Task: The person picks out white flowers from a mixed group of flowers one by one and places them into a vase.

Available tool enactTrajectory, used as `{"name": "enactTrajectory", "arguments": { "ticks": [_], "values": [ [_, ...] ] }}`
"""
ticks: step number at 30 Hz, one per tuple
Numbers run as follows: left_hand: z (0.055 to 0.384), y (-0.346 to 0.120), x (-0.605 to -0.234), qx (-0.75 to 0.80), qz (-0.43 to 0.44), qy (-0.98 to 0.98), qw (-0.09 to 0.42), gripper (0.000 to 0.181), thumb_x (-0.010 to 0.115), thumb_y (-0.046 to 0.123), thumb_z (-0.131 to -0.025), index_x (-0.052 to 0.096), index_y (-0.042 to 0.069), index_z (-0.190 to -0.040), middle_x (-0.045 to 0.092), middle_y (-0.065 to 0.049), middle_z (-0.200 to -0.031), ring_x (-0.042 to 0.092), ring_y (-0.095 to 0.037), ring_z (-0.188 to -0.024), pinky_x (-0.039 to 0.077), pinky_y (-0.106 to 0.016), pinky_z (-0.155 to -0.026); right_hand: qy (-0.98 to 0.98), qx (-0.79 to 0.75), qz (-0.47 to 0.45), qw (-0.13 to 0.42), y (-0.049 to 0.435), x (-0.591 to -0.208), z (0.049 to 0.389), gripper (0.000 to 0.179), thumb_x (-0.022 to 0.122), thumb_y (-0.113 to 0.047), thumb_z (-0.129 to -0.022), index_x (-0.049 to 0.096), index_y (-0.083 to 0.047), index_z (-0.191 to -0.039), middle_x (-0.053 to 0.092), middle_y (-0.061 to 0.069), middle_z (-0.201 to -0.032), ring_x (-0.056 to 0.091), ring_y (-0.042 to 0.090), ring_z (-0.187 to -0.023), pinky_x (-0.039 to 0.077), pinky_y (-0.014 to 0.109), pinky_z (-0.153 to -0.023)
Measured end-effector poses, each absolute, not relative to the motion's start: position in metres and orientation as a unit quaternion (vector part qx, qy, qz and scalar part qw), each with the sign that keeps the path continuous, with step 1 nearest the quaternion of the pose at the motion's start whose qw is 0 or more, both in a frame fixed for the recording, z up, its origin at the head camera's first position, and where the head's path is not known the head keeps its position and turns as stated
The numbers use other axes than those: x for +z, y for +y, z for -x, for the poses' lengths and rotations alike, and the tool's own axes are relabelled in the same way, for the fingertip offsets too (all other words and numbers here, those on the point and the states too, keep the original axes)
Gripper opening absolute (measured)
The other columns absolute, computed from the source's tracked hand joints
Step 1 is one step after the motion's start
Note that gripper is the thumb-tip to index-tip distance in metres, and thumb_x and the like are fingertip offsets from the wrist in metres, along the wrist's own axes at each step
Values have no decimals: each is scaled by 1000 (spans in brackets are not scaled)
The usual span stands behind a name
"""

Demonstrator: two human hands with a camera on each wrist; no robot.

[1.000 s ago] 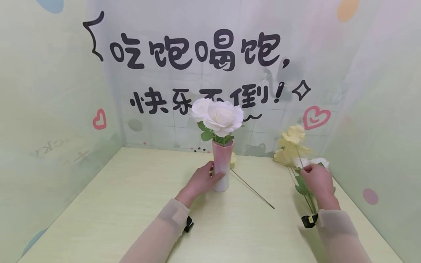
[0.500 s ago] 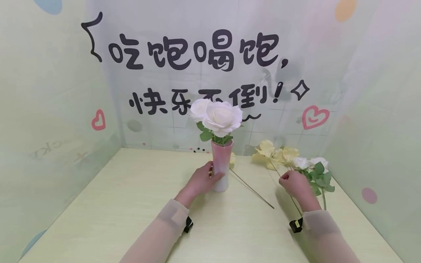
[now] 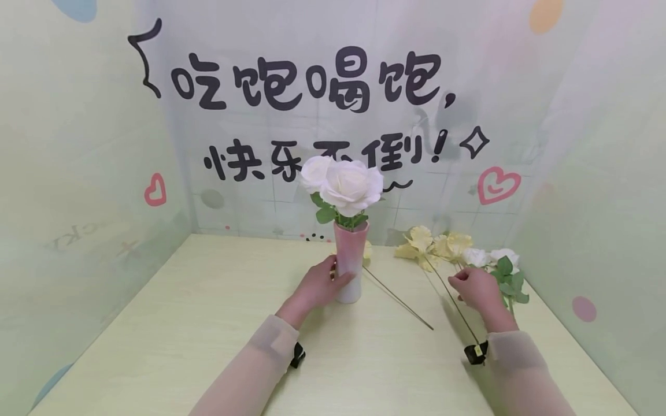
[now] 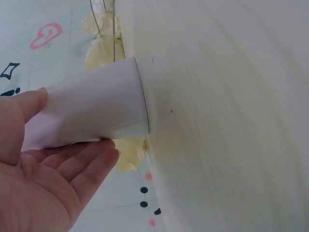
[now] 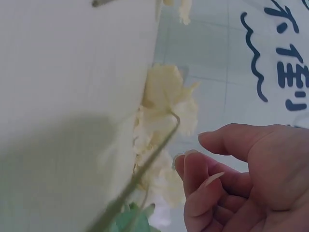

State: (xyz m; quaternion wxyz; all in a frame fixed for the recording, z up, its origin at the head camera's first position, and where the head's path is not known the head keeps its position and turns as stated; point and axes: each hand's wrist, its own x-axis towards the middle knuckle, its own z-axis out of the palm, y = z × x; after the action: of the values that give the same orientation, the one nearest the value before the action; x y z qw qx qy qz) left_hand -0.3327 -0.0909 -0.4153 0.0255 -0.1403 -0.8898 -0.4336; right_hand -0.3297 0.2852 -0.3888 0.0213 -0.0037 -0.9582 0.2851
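My left hand (image 3: 314, 288) grips the lower half of a pink-to-white vase (image 3: 352, 248), thumb on one side and fingers on the other in the left wrist view. White roses (image 3: 351, 188) with green leaves stand in the vase, which is upright on the table. My right hand (image 3: 477, 290) is at the right, beside the thin stem of a yellow flower (image 3: 419, 241) lying on the table. In the right wrist view a gap shows between thumb and fingertips, the fingers loosely bent with nothing in them, and the yellow flower's stem (image 5: 149, 162) passes apart from them.
Another yellow flower (image 3: 454, 247) and white roses (image 3: 504, 259) with leaves lie by the right wall. Behind the vase is one more yellow flower (image 3: 367, 252), its bare stem (image 3: 399, 300) stretching toward the front right. A printed backdrop (image 3: 333, 34) closes the table's back edge.
My right hand has carried the yellow flower leftward from the right pile, lowered it to the table and let go, then drawn slightly right. The left hand keeps its grip on the vase.
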Motion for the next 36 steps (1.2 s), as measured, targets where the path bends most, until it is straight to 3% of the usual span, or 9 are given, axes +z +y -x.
{"name": "enactTrajectory", "arguments": {
  "ticks": [8,12,17,20,28,36],
  "values": [
    [333,-91,-415,-435,138,-890,24,64,66,39,-111,50,-1,-158,63,-24,-155,64,-41,-142,56,-57,-117,-957,288,32,21,323,-379,327,38,56,-30,-112,70,5,-109,74,15,-83,58,22,-71,46,36,-62],
    [333,-91,-415,-437,139,-888,22,65,65,39,-111,49,-1,-159,63,-24,-156,64,-41,-142,56,-57,-117,-962,270,46,16,341,-384,328,35,55,-28,-110,70,2,-102,75,13,-84,62,22,-73,47,37,-63],
    [333,-91,-415,-440,140,-887,21,66,65,40,-111,48,-1,-160,63,-23,-156,64,-41,-142,56,-57,-117,-966,251,55,-6,354,-398,331,37,54,-24,-104,61,-11,-70,62,1,-62,53,17,-60,43,35,-60],
    [333,-90,-415,-441,139,-886,22,66,65,40,-111,48,-1,-160,62,-24,-156,64,-41,-142,56,-56,-117,-968,246,58,-13,357,-405,330,39,55,-22,-99,56,-17,-60,56,-2,-54,49,17,-55,41,33,-58],
    [332,-90,-415,-442,137,-886,22,66,65,40,-111,48,0,-160,62,-23,-156,64,-41,-142,56,-56,-117,-965,247,73,-42,353,-406,327,36,67,-27,-96,59,-14,-63,58,-1,-57,52,16,-55,42,32,-61],
    [332,-91,-416,-440,135,-887,21,65,64,40,-111,48,0,-160,62,-23,-157,64,-40,-143,56,-56,-117,-973,221,62,-32,353,-409,327,31,66,-24,-94,56,-13,-67,59,3,-63,57,23,-66,44,33,-63]
  ]
}}
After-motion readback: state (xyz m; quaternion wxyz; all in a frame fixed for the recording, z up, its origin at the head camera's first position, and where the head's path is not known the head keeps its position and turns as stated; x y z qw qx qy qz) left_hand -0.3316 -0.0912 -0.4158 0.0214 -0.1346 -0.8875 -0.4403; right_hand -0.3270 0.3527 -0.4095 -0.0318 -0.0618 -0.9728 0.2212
